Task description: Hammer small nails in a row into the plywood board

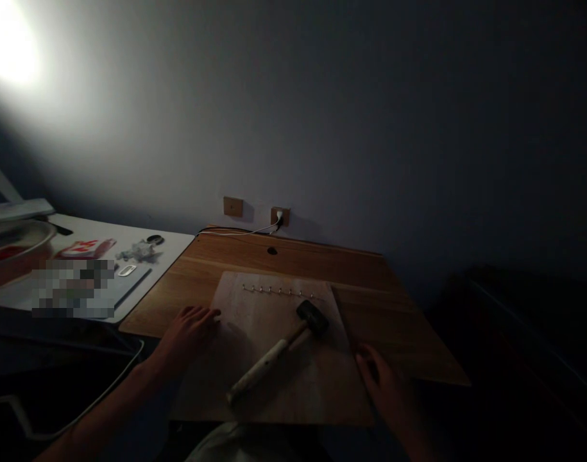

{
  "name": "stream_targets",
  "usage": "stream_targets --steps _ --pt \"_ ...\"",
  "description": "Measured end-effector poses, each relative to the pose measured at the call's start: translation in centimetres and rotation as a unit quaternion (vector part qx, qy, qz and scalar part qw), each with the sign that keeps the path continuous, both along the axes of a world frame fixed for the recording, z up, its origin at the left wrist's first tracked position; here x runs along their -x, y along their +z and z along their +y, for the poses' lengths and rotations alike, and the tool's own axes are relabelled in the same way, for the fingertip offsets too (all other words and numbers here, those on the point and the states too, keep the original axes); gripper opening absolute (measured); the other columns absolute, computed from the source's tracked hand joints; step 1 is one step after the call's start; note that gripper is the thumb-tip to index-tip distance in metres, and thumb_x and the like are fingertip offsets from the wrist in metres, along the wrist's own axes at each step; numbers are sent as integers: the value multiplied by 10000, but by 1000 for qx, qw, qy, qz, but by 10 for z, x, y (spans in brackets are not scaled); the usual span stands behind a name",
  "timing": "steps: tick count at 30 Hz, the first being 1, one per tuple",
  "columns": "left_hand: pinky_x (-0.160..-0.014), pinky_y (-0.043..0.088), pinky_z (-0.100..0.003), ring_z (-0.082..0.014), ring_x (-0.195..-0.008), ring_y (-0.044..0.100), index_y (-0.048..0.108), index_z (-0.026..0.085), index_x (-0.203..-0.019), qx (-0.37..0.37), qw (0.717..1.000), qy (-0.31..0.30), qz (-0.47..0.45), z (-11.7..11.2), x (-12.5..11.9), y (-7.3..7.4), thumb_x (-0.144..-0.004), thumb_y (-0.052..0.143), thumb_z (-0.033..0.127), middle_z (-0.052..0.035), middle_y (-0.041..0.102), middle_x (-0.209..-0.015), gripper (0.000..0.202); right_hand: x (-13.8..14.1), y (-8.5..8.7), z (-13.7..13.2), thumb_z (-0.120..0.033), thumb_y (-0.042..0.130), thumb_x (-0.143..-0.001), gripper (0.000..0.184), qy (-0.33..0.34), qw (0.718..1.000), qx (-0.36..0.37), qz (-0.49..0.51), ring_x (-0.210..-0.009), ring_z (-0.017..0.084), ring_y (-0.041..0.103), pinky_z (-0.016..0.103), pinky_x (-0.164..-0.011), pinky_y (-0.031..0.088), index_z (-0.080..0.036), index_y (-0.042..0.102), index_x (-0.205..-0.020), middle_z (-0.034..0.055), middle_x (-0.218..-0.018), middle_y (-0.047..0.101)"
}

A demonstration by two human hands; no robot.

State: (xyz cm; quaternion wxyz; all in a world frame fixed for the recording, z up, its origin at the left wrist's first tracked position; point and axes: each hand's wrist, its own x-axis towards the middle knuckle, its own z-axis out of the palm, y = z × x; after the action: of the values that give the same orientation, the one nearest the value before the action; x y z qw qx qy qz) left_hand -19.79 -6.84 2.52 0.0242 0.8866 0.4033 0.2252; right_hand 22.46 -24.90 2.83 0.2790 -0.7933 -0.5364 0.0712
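A flat, light-coloured wooden board (255, 314) lies on the wooden table, its near end jutting past the front edge. My left hand (190, 327) is at the board's left edge, fingers bent over onto the top and thumb hidden. At the opposite edge my right hand (377, 372) has its fingers curled against the side; dim light hides part of its grip. A rubber mallet (262, 369) rests diagonally on the board, black head toward the far right and pale handle toward me. Near the far edge stands a row of several small shiny nails (280, 291).
The wooden table (178, 269) meets the wall, with a cable hole (272, 251). A plug sits in a wall socket (280, 216). On the white table (178, 240) at left are a clear bowl (47, 234), a red-and-white packet (86, 248) and crumpled plastic (142, 251). A white cable (115, 385) hangs below.
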Motion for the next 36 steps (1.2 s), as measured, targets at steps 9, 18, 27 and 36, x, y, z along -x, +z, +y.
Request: stream_targets --steps 9,18,27,36 --pt "-952 519 -393 -265 -1094 651 630 205 -1213 62 996 11 -63 75 -54 4 -900 499 234 -114 656 -1237 341 16 31 136 -324 469 -947 219 113 992 43 -21 -865 217 683 310 -792 477 -208 655 -950 81 -915 739" --pt "-775 495 -258 -190 -837 666 729 173 -922 107 991 -40 -74 94 -72 4 -877 470 103 -91 709 -893 272 23 16 189 -288 667 -889 146 159 984 48 61 -884 187 648 376 -898 471 -170 654 -803 36 -871 702" --pt "-672 464 -246 -159 -696 604 689 166 -804 254 901 5 -351 106 -77 18 -788 646 319 -39 673 -744 160 12 12 190 -503 528 -944 337 106 944 -54 308 -868 204 676 327 -746 535 -198 660 -997 59 -935 700" --pt "-509 347 -202 -97 -535 469 662 137 -808 416 807 55 -416 115 -87 4 -725 678 393 29 529 -609 269 30 11 209 -376 630 -948 373 114 949 93 280 -1062 233 645 449 -887 563 -185 595 -1267 91 -1273 621"
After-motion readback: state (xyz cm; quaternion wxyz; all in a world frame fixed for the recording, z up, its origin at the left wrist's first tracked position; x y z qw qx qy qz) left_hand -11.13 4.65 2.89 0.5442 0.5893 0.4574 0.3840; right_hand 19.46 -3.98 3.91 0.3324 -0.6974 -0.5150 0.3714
